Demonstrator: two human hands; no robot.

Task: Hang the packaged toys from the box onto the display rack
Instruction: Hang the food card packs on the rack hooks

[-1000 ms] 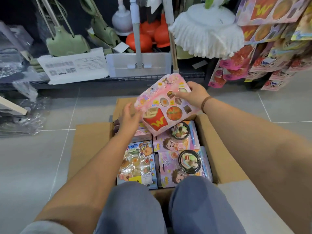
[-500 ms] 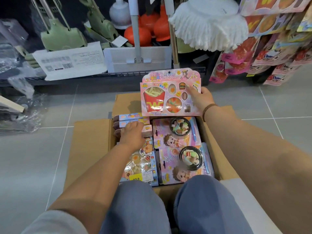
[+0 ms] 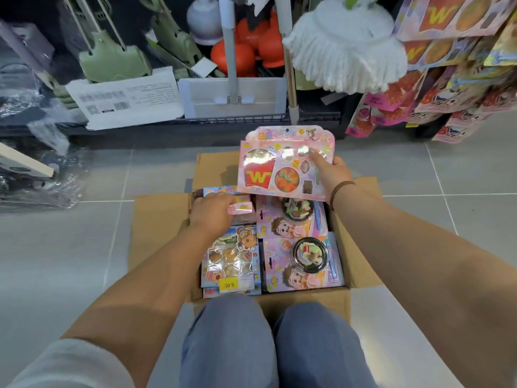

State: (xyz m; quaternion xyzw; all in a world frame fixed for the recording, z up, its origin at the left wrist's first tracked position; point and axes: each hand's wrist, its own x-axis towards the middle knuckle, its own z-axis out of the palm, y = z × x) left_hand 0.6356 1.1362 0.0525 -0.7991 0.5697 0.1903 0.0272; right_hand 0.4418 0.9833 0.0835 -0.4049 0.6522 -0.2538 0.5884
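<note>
My right hand [image 3: 331, 170] grasps the pink fast-food toy package [image 3: 279, 166] by its right edge, thumb laid across the front. The package is held face up, tilted toward me, above the far end of the cardboard box [image 3: 361, 264]. A brown bracelet [image 3: 340, 189] sits on that wrist.

My left hand [image 3: 212, 211] is inside the box at the far-left corner, knuckles up, fingers curled round a narrow pink package [image 3: 242, 207] that stands on edge among others of its kind.

Box contents nearer to me:
- a blue package [image 3: 230, 259] with a yellow price sticker, lying flat on the left;
- two purple packages [image 3: 293, 222], each with a round black bowl blister, lying flat on the right, one behind the other.

The box stands open on the grey tiled floor [image 3: 84, 247], flaps folded out, just beyond my knees [image 3: 229, 340]. The display rack [image 3: 453, 51] is at the upper right, hung with overlapping toy packages. A white mop head [image 3: 344, 57] hangs just left of it.
</note>
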